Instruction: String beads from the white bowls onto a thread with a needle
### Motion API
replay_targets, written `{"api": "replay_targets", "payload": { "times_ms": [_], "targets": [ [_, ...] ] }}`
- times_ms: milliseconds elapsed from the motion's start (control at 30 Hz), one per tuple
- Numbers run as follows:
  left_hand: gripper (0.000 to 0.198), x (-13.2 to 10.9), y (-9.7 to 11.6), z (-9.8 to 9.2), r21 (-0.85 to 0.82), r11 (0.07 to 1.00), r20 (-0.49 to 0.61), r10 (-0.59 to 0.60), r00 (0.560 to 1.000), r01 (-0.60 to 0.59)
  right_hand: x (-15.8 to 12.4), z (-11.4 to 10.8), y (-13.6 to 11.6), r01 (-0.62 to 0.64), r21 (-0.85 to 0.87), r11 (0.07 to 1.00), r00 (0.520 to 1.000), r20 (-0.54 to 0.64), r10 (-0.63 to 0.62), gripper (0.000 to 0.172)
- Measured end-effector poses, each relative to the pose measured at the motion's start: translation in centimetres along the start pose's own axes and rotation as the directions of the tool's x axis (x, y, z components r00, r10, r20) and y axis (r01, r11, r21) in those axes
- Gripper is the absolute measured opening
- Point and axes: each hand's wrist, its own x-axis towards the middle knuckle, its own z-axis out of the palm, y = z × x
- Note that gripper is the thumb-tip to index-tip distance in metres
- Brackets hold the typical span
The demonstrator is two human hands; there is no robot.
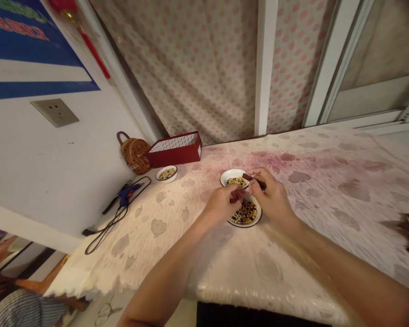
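Note:
My right hand (271, 193) is closed around a slim dark reddish-brown piece (248, 177) with a flat end; its exact kind is unclear. It is above the space between two white dark-rimmed bowls. The near bowl (259, 217) holds many small yellow, brown and black beads or beans (245, 213). Over its left side, my left hand (222, 202) has its fingers pinched together, and I cannot make out what they hold. Just behind, the far bowl (224, 174) contains paler yellow and black pieces (236, 181), partly hidden by my right fingers.
To the left stand a third small bowl (170, 178) of similar pieces, a dark red box (175, 156) and a brown mini backpack (136, 154). A blue glue gun (127, 195) with its black cord lies near the wall. At lower left, a person's striped clothing (27, 309) shows.

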Motion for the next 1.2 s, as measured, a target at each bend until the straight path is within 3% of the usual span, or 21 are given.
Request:
{"api": "replay_targets", "payload": {
  "times_ms": [167, 300, 400, 600, 900, 1200],
  "targets": [
    [0.019, 0.3, -0.1, 0.2, -0.31, 0.951, -0.026, -0.034, 0.999, 0.025, -0.1, 0.0, -0.1, 0.005, 0.009, 1.0, 1.0, -0.002, -0.005, 0.019],
    [0.019, 0.6, 0.1, -0.1, -0.508, 0.847, 0.03, -0.165, 0.986, 0.157, -0.2, 0.1, -0.2, 0.011, 0.024, 1.0, 1.0, 0.019, -0.011, 0.02],
    [0.017, 0.7, 0.4, -0.3, -0.544, 0.804, 0.067, -0.244, 0.968, 0.24, -0.2, 0.2, -0.2, 0.012, 0.031, 0.999, 1.0, 0.024, -0.013, 0.02],
    [0.016, 0.6, 0.6, -0.4, -0.602, 0.762, 0.066, -0.249, 0.966, 0.238, -0.3, 0.2, -0.1, 0.018, 0.05, 0.999, 1.0, 0.024, -0.019, 0.019],
    [0.029, 0.8, -0.1, -0.7, -0.816, 0.543, 0.052, -0.276, 0.96, 0.2, -0.5, 0.2, -0.2, 0.03, 0.11, 0.993, 0.993, 0.113, -0.042, 0.017],
    [0.032, 0.9, -0.8, -0.4, -0.841, 0.52, 0.015, -0.256, 0.967, 0.15, -0.5, 0.3, -0.2, 0.045, 0.107, 0.993, 0.987, 0.146, -0.061, 0.017]
  ]
}}
